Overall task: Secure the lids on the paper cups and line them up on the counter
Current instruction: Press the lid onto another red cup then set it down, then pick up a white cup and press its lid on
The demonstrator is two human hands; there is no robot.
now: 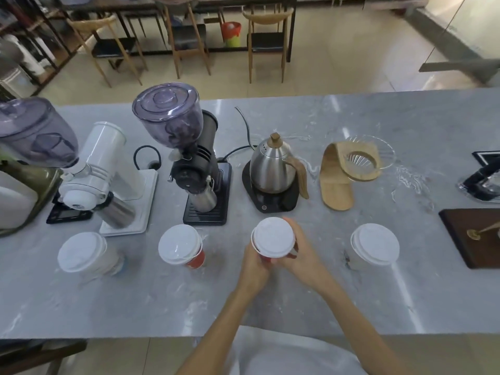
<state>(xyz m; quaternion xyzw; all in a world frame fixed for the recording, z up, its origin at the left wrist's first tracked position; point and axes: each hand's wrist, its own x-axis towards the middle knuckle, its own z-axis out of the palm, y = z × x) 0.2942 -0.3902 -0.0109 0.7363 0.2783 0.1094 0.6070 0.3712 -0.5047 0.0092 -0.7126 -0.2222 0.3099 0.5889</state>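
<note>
Grey marbled counter lies under the grip: left hand and right hand curl round a red paper cup capped with a round white lid. Leftward stand a red lidded cup, then a far white cup; rightward, a near white cup.

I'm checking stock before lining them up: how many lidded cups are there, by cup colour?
Red cups: 2
White cups: 2
Total: 4
</note>
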